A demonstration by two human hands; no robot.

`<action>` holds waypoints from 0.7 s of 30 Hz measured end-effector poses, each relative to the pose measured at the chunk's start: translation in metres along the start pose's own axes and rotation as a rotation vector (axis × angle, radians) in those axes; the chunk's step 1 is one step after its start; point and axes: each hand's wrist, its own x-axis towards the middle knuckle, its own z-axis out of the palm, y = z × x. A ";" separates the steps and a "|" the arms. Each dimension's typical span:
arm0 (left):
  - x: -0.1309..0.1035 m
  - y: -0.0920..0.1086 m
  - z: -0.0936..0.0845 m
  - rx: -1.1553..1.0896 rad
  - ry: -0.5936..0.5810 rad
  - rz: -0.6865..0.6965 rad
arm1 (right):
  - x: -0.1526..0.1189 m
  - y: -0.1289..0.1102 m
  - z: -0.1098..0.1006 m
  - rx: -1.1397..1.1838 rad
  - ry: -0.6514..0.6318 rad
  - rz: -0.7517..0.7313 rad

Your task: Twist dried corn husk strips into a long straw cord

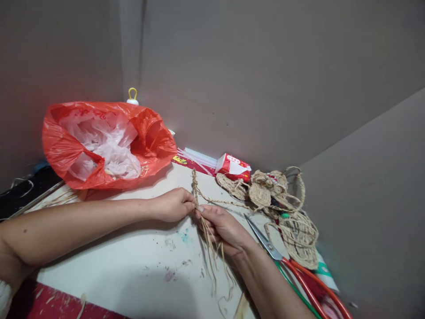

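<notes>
Over the middle of the white tabletop, my two hands meet on a braided straw strip (195, 181). My left hand (177, 204) is closed, pinching the strip from the left side. From the right, my right hand (221, 226) pinches it just below, thumb uppermost. Loose straw strands (212, 254) hang down past my right fingers toward the near edge. A thin braided straw cord (226, 202) runs from the strip rightward to a pile of woven straw pieces (260, 190). My fingertips partly hide the gripped spot.
At the left stands a red plastic bag (152, 155) holding white plastic. Scissors (274, 250) with red handles lie beside my right forearm. A red tissue pack (232, 166) sits near the wall, by pale sticks (199, 157). Straw scraps litter the red surface (63, 301) in front.
</notes>
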 end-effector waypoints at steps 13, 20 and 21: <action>0.005 -0.005 -0.004 -0.407 -0.176 -0.316 | 0.000 0.001 -0.002 -0.677 0.075 -0.348; 0.003 0.000 0.001 -0.317 -0.051 -0.330 | -0.005 0.000 0.002 -1.024 0.183 -0.418; 0.003 0.000 0.001 -0.304 -0.031 -0.323 | -0.007 -0.002 0.002 -1.063 0.196 -0.419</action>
